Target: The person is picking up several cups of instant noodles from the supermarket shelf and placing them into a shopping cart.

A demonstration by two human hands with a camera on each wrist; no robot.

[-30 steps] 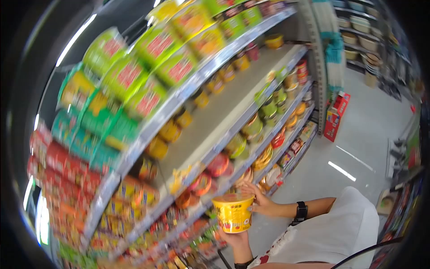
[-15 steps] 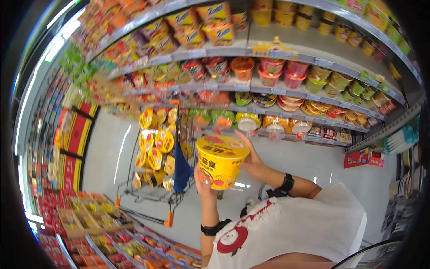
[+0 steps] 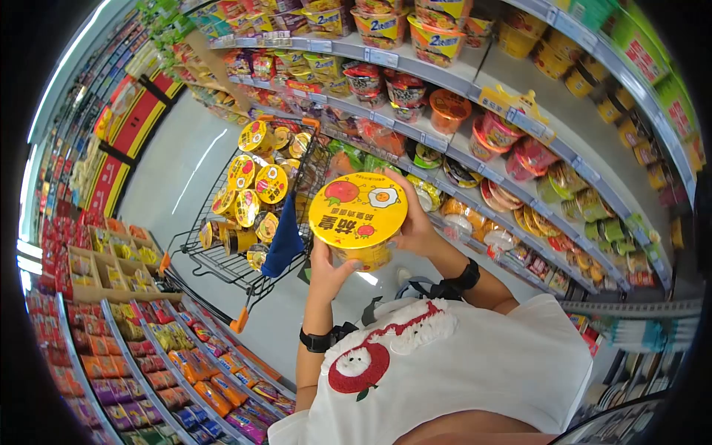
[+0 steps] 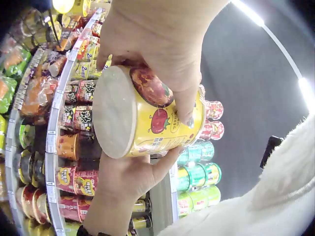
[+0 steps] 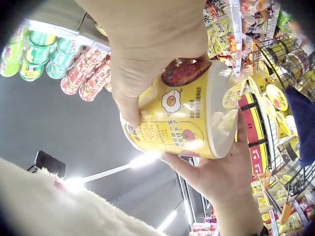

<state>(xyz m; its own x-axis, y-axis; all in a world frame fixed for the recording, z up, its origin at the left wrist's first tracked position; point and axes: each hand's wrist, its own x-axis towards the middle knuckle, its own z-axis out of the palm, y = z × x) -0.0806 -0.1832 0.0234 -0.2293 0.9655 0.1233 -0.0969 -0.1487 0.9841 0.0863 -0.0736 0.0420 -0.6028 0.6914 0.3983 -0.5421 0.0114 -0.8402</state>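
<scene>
A person in a white shirt [image 3: 475,363] holds a yellow instant-food cup [image 3: 360,210] between both hands, up in front of the chest and clear of the shelves. The left hand [image 3: 328,268] grips one side of its wall, thumb on the near side, and the right hand [image 3: 412,216] curls round the opposite side, so both are closed on it. The cup is tilted so that its lid, printed with a tomato, a fried egg and dark characters, faces the head camera; both wrist views show its pale base. To the left of the cup in the head view stands a wire shopping cart [image 3: 311,123] with many yellow-lidded cups [image 3: 271,184] piled inside and a blue cloth [image 3: 288,237] hanging at its side. Beyond the hands, a shelf unit [image 3: 382,58] carries rows of cups and packets, among them an orange-red tub [image 3: 450,107]. At lower left, a sloping rack [image 3: 124,367] shows bagged snacks, beside a divided cardboard box [image 3: 89,285] of yellow packets. Each wrist wears a black band [image 3: 317,343]
</scene>
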